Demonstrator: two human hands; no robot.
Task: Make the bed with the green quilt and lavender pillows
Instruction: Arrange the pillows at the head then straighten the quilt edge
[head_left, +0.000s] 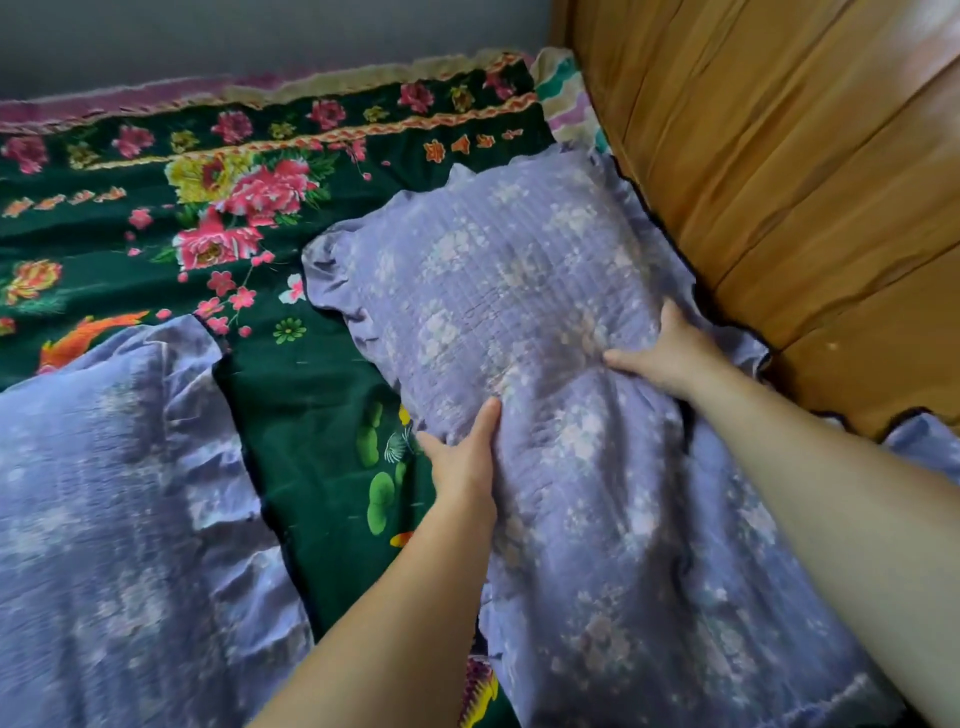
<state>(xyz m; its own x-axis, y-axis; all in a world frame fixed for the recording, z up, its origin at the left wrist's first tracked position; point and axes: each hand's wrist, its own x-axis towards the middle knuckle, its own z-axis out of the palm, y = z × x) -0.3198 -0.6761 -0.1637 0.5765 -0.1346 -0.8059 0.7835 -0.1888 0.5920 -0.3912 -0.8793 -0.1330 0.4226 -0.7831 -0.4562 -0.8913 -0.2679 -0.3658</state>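
Note:
A lavender ruffled pillow (498, 291) lies on the dark green flowered quilt (156, 208), next to the wooden headboard. My left hand (462, 462) grips the pillow's left edge, thumb on top and fingers tucked under. My right hand (670, 353) grips its right side near the headboard, thumb stretched across the fabric. A second lavender pillow (119, 519) lies at the lower left, touched by neither hand.
The wooden headboard (789, 171) runs along the right side. A grey wall (208, 36) stands behind the bed. A striped cloth (566, 98) pokes out at the far corner between quilt and headboard.

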